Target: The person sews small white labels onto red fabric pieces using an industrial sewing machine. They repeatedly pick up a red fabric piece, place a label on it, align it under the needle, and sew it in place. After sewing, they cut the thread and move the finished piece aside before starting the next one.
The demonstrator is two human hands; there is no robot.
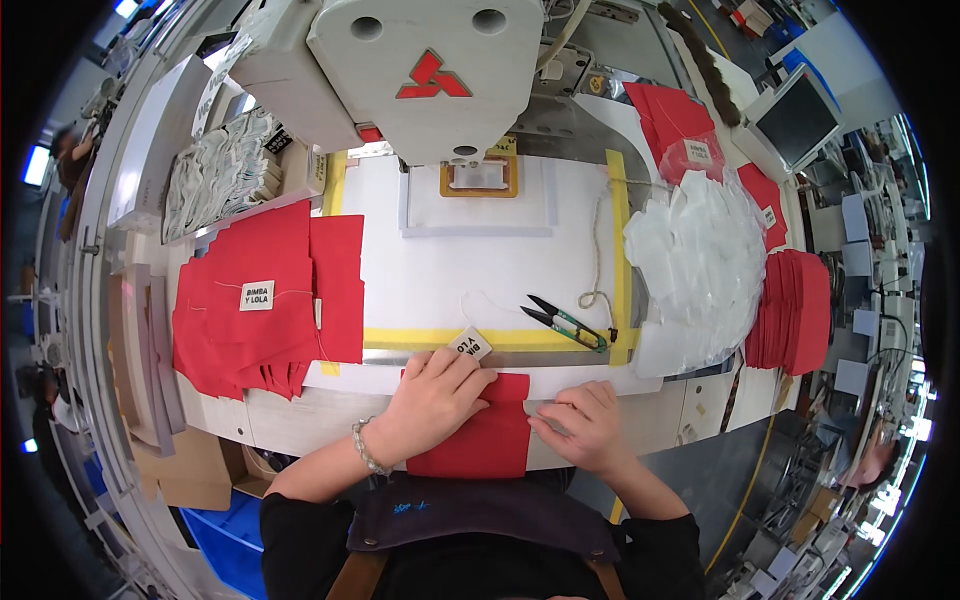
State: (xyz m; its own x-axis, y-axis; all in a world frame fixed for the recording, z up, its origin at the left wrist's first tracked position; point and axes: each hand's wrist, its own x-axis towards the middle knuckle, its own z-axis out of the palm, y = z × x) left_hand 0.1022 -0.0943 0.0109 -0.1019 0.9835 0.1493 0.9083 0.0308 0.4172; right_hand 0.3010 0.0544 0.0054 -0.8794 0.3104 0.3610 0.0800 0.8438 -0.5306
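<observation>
A red fabric piece lies at the table's front edge, partly over my lap. My left hand presses and grips its upper left part with bent fingers. A cream label with dark print shows just beyond those fingertips, a loose thread trailing from it. At the fabric's right edge my right hand is closed in a pinch on a small pale grey strip. Beyond the hands, on the white work surface, lie thread snips with dark blades and a green handle.
A white sewing machine head with a frame clamp stands at the back. Red labelled fabric pieces are stacked left, near a box of labels. White pouches and another red stack lie right.
</observation>
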